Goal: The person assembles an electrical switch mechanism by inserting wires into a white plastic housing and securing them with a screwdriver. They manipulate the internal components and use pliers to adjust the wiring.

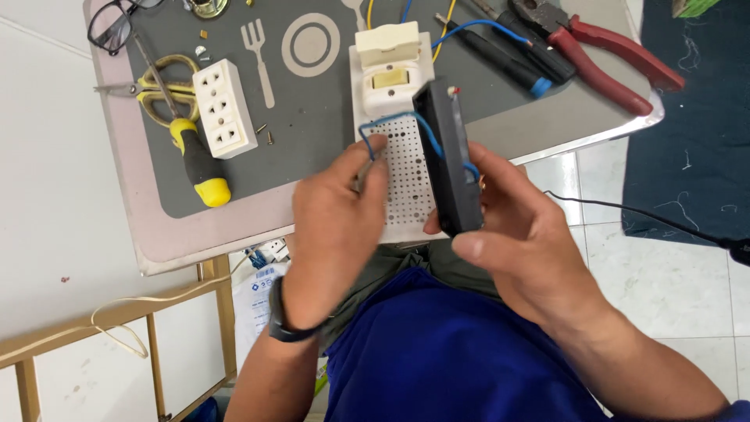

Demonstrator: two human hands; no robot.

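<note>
Left hand [336, 234]: closed on blue wire [391, 121] over perforated white board [406, 176]. Right hand [519, 234]: black block [449, 156] gripped at the tray's [148, 234] near edge. Judged best: block kept steady, wire fed gently. Beyond: socket strip [224, 108], screwdriver [199, 160], pliers [609, 55].

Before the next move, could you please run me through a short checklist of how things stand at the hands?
1. Right hand has a firm grip on the black box: ok.
2. Left hand steadies the perforated white board: ok.
3. Blue wire runs from left fingers to the box: ok.
4. Wire end seated: cannot tell, hidden.
5. Yellow-handled screwdriver within reach on the tray: ok.
</note>
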